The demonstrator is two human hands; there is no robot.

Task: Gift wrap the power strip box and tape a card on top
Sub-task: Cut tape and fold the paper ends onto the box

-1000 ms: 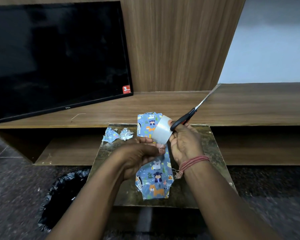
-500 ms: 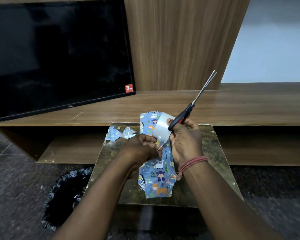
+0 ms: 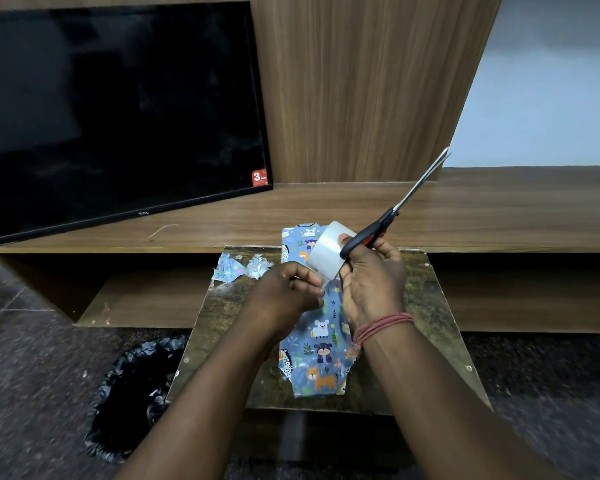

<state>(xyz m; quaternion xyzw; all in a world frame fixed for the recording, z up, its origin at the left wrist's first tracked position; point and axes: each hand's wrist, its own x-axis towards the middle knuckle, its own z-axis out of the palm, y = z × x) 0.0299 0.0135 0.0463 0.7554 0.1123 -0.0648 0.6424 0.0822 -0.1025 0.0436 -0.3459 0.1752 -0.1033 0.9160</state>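
The power strip box (image 3: 317, 355), wrapped in blue animal-print paper, lies lengthwise on a small glossy table (image 3: 430, 341). Above its middle, my right hand (image 3: 371, 285) grips a roll of clear tape (image 3: 328, 249) together with black-and-orange scissors (image 3: 392, 220), whose blades are nearly closed and point up and to the right. My left hand (image 3: 288, 292) pinches the loose end of the tape just below the roll. The hands hide the box's middle. No card is in view.
Two crumpled scraps of wrapping paper (image 3: 243, 266) lie at the table's far left corner. A bin lined with a black bag (image 3: 132, 396) stands on the floor to the left. Behind are a wooden shelf unit (image 3: 499, 216) and a dark TV (image 3: 118, 116).
The scissors have tilted more upright in my right hand. Both hands stay over the box with the tape roll, and the left keeps its pinch on the tape end.
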